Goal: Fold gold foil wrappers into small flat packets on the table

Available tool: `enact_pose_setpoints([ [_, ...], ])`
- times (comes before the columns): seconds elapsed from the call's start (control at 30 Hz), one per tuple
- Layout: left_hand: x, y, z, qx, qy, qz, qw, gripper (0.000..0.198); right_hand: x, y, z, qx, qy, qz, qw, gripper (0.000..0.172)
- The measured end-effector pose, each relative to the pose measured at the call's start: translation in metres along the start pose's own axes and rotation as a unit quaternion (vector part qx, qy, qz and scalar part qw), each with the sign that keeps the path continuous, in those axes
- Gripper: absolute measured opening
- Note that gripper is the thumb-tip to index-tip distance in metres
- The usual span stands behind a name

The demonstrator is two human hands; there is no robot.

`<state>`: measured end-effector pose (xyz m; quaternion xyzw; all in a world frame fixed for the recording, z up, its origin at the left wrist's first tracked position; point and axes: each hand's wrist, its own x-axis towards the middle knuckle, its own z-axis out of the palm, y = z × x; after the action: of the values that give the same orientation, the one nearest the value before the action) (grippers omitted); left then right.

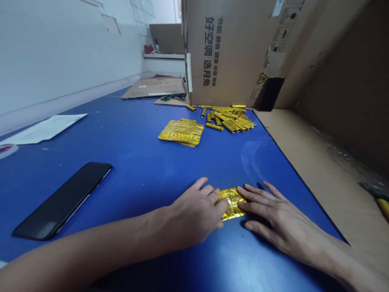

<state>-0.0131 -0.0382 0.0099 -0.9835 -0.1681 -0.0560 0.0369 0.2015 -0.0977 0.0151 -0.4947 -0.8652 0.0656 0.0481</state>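
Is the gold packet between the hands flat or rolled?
Flat: the gold foil packet lies spread between the left hand and the right hand.

left hand [194, 215] palm down, curled fingers [209, 190], right hand [278, 215] flat, spread fingers [258, 198], left forearm [85, 247] and right forearm [331, 255] slanting inward

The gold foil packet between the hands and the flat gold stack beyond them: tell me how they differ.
The gold foil packet is a single piece, while the flat gold stack is many layered pieces. The packet is touched by the left hand and right hand; the stack touches neither. The packet looks smaller in view than the stack, though the stack lies farther away. Both are crinkled, shiny gold foil lying on the blue table.
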Motion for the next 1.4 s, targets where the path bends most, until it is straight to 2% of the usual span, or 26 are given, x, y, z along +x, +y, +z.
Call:
enact_pose_setpoints([
  [0.1,0.002,0.000,0.002,0.000,0.005,-0.018,1.000,0.036,0.000,-0.002,-0.003,0.000,0.001,-0.008,1.000,0.034],
  [0.2,0.007,-0.004,0.004,-0.013,-0.007,-0.028,0.999,0.018,0.001,-0.006,-0.005,-0.002,0.005,-0.013,1.000,0.031],
  [0.3,0.015,-0.010,0.007,-0.041,-0.004,-0.075,0.996,0.015,0.001,-0.007,-0.005,0.002,0.012,-0.008,1.000,0.029],
  [0.43,0.021,-0.008,0.011,-0.117,-0.002,-0.140,0.983,0.008,0.003,-0.006,-0.003,0.021,0.011,-0.007,1.000,0.028],
  [0.5,0.019,-0.002,0.011,-0.158,-0.016,-0.154,0.975,0.014,0.003,-0.005,-0.002,0.024,0.005,-0.006,1.000,0.029],
  [0.57,0.017,0.004,0.010,-0.176,-0.029,-0.128,0.976,0.014,0.003,-0.005,-0.001,0.017,0.003,-0.004,1.000,0.031],
  [0.63,0.014,0.007,0.008,-0.178,-0.042,-0.073,0.980,0.009,0.003,-0.005,-0.001,0.002,0.008,-0.004,1.000,0.031],
  [0.73,0.010,0.006,0.004,-0.140,-0.051,0.003,0.989,0.014,0.002,-0.003,0.001,-0.024,0.022,-0.005,0.999,0.027],
  [0.93,0.007,-0.004,0.003,-0.074,0.002,0.054,0.996,0.017,0.002,0.004,0.010,-0.047,0.063,-0.009,0.997,0.032],
  [1.03,0.008,-0.005,0.005,-0.070,0.003,0.080,0.994,0.018,0.001,0.006,0.012,-0.045,0.067,-0.011,0.997,0.033],
  [1.1,0.008,-0.003,0.006,-0.053,0.003,0.079,0.995,0.016,0.000,0.006,0.011,-0.040,0.072,-0.015,0.996,0.033],
  [1.23,0.008,0.006,0.011,-0.010,0.037,0.035,0.999,0.013,-0.002,0.001,0.008,-0.031,0.102,-0.039,0.994,0.035],
  [1.4,0.010,0.011,0.016,-0.026,0.055,-0.016,0.998,0.007,-0.001,-0.011,0.003,-0.010,0.079,-0.074,0.994,0.027],
])
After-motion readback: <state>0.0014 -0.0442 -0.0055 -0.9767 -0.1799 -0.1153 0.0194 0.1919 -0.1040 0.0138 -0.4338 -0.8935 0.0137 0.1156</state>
